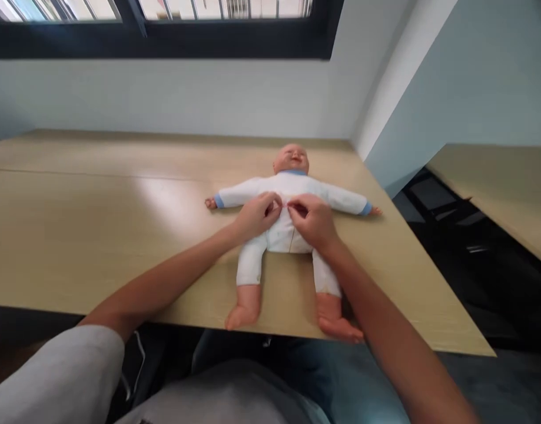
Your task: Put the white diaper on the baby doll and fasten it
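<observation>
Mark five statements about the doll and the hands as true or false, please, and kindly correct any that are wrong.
1. The doll lies face up on the table. True.
2. The left hand and right hand are both at the doll's torso. True.
3. The cuffs are red. False: the cuffs are blue.
4. The doll's feet are bare. True.
5. The doll's head is nearer the person than its feet. False: the feet are nearer; the head lies toward the window side.
</observation>
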The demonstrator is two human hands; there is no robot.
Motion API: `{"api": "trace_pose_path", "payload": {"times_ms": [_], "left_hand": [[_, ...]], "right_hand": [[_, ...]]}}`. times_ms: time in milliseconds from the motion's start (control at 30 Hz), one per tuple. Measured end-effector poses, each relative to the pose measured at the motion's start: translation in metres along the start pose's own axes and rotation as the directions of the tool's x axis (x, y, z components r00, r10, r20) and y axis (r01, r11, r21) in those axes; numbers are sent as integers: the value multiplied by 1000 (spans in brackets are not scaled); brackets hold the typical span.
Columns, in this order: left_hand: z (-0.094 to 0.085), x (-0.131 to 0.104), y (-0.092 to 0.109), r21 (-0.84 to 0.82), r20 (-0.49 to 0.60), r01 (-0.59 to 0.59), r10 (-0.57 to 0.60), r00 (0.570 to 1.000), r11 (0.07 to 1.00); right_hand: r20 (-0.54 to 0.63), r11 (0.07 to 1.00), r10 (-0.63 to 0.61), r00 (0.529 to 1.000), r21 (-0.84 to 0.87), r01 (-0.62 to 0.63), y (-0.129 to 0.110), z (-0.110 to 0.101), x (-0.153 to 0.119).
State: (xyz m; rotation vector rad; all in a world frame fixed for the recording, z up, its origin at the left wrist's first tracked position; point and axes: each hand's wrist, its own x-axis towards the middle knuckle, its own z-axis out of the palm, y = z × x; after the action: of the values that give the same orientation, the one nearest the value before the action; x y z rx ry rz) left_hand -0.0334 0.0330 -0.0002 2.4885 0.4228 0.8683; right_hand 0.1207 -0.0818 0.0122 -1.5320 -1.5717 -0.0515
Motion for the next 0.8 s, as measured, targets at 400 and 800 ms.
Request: {"api": "trace_pose_path", "payload": {"times_ms": [400,800], "left_hand": [[1,-3,1,-137,-141,49,-68,988,989],[4,-5,-8,-203,-137,140,-170,976,969]], "right_hand": [[-183,991,130,974,42,-124,14,-10,-2],[-157,980,180,971,109,-164,14,-12,-3]]}}
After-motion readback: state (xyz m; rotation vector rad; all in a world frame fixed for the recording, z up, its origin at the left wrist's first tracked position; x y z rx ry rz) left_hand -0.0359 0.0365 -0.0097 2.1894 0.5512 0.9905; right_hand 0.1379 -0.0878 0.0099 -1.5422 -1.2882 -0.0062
